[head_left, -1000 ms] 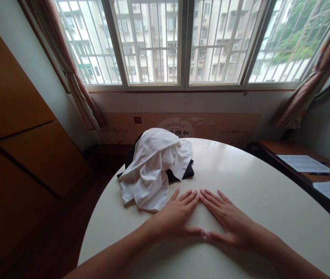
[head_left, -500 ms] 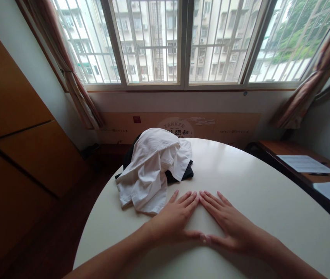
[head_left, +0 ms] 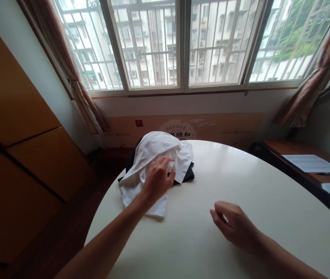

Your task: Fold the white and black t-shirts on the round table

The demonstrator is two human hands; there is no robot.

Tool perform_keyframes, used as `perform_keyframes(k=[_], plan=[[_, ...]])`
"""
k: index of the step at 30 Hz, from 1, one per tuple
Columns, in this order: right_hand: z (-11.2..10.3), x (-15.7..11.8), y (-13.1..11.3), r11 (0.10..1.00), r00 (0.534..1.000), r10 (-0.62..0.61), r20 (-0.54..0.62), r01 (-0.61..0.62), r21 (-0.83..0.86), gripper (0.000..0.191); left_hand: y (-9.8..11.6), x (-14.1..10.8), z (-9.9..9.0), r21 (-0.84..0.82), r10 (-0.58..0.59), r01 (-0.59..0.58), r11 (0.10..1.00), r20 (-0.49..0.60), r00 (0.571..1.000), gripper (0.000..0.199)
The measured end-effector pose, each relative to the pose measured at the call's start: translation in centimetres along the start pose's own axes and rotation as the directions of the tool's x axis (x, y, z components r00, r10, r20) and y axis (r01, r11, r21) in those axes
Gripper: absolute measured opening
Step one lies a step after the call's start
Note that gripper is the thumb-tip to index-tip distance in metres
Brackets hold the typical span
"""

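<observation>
Head view, lower right of the frame: holding the right hand (head_left: 233,226) low over the cream round tabletop (head_left: 258,190), fingers loosely curled into a narrow cup, nothing gripped, contact with the surface unclear. Toward centre left: reaching the left hand (head_left: 157,180) over a crumpled white cotton garment (head_left: 150,151), fingers half bent, fingertips lying against the cloth near its upper right fold. No clear pinch showing; impossible to tell whether the fingers are gripping fabric or only touching it. Lying partly beneath the white heap, close to the table's far edge: a dark cloth (head_left: 187,175), showing mainly along the heap's right side.

Step in hand, as judged: first contact with the heap, with only the left hand engaged. Next move seemingly calling for a thumb-and-finger pinch on a fold for a firm hold, with the right hand free for another part of the cloth.

Farther out, at right of the frame: a brown wooden desk (head_left: 275,149) carrying sheets of paper (head_left: 313,163) and a dark pen (head_left: 327,174). Filling the left side: an orange-brown wooden cabinet (head_left: 16,85). Running along the wall beneath the sill: a tan panel printed with Chinese characters (head_left: 226,130). Farthest, across the top of the frame: a barred window (head_left: 182,46), patterned curtains (head_left: 324,66) tied back at both sides, and a pale apartment block (head_left: 217,42) standing outside.
</observation>
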State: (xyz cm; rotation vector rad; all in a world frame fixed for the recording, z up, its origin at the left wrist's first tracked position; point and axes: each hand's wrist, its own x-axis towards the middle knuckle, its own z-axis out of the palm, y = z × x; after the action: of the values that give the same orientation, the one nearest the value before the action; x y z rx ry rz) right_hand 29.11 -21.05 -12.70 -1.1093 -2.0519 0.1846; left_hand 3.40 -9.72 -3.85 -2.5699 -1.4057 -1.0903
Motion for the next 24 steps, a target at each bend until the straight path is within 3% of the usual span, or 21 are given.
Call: perform_keyframes(k=[2,5,8,11,14,17,19,22,24], plan=[[0.0,0.0,0.2,1.000,1.000,0.026,-0.006,-0.026,-0.013,0.043,-1.8,3.1,-0.7,0.146,-0.094,0.103,0.984,-0.070,0.993,0.032],[-0.2,0.0,0.4,0.991,0.992,0.128,0.002,-0.128,0.037,0.042,-3.7,6.4,-0.5,0.221,-0.285,0.290,0.931,-0.051,0.957,0.029],[-0.4,-0.1,0.7,0.957,0.970,0.242,0.032,-0.244,0.155,0.037,-4.2,8.0,0.5,0.187,-0.361,0.360,0.914,-0.032,0.932,0.019],[-0.4,-0.2,1.3,0.950,0.963,0.266,0.040,-0.269,0.156,0.031,-3.2,8.9,0.7,0.046,-0.355,0.365,0.930,-0.156,0.922,0.021],[-0.2,0.1,1.9,0.962,0.966,0.258,0.024,-0.259,0.086,0.027,-0.6,9.6,-1.0,-0.187,-0.276,0.235,0.954,-0.235,0.932,0.013],[0.2,0.6,1.8,0.965,0.966,0.255,-0.052,-0.250,0.086,0.041,3.1,9.4,-3.1,-0.415,-0.145,0.074,0.907,-0.143,0.979,0.010],[0.3,1.1,1.3,0.968,0.957,0.245,-0.155,-0.233,0.093,0.065,5.7,8.6,-4.1,-0.580,-0.049,0.020,0.814,-0.034,0.998,0.011],[0.0,1.5,0.2,0.968,0.922,0.251,-0.294,-0.236,0.087,0.099,8.9,7.0,-4.8,-0.785,0.079,0.039,0.618,0.112,0.990,0.017],[-0.4,1.6,-0.1,0.952,0.888,0.306,-0.345,-0.287,0.105,0.102,10.4,6.0,-5.1,-0.862,0.189,0.077,0.501,0.196,0.962,0.022]])
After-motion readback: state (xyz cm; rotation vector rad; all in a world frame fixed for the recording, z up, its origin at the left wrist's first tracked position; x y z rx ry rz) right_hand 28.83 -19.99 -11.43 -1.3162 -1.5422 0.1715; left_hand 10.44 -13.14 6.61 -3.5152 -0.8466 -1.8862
